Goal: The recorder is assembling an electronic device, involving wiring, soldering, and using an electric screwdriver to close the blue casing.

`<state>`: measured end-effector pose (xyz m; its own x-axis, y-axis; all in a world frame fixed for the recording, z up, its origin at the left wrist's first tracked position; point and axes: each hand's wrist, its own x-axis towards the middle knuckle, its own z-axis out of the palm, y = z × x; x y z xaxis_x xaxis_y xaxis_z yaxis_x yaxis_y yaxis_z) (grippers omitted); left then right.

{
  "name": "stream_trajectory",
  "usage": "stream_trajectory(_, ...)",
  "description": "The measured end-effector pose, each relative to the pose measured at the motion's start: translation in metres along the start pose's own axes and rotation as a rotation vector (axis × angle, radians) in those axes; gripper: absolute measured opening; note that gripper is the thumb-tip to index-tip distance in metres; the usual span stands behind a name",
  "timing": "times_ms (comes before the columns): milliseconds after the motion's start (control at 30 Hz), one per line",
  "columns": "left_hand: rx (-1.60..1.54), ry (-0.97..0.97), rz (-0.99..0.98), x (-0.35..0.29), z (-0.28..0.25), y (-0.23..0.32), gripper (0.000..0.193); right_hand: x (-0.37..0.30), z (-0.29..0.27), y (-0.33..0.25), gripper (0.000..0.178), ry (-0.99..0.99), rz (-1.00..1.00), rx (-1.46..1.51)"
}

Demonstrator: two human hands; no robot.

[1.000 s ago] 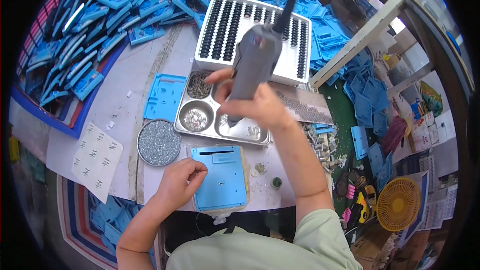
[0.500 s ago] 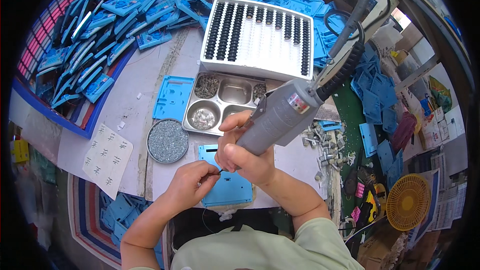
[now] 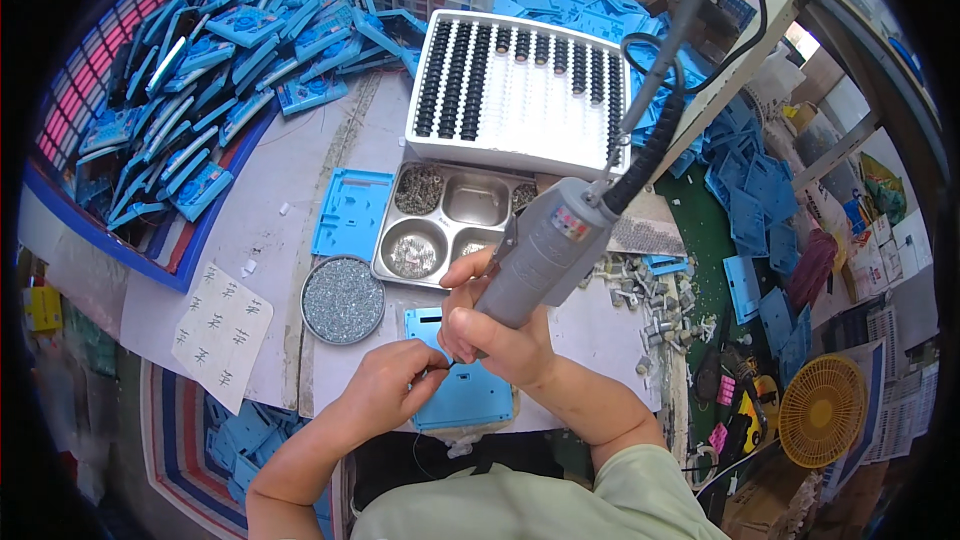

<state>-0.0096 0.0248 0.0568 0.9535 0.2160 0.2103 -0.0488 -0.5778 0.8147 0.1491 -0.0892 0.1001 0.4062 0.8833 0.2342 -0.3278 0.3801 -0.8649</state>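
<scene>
A grey electric screwdriver [image 3: 545,258] hangs slanted over the table, its cable and a rod running up from the top. My right hand [image 3: 500,338] is wrapped round its lower body. Beneath both hands lies a flat blue plastic housing [image 3: 470,402] with a dark slot near its far edge. My left hand [image 3: 388,382] is closed in a pinch beside the screwdriver's tip, above the housing. Whatever sits between those fingertips is too small to make out. The exact contact of the tip is hidden by my fingers.
Beyond the housing stand a steel compartment tray [image 3: 475,198] of small metal parts and a round dish [image 3: 343,300] of tiny grey pieces. A white foam tray [image 3: 520,155] holds black round parts. Blue housings fill a crate [image 3: 190,275] at left. Metal parts [image 3: 655,305] lie at right.
The screwdriver's upper end has swung a little left and it stands somewhat steeper. Both hands keep their grip over the housing. The whole view has shifted slightly.
</scene>
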Motion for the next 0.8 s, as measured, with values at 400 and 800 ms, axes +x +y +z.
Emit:
stream_trajectory(400,0.220,-0.058,0.164,0.002,-0.006,0.022,0.018,-0.009,0.004,-0.008,0.032,0.123,-0.020,0.221)
stream_trajectory(800,0.054,-0.221,0.122,0.015,-0.007,0.023,0.010,-0.024,-0.006,-0.011,0.040,0.084,-0.013,0.197)
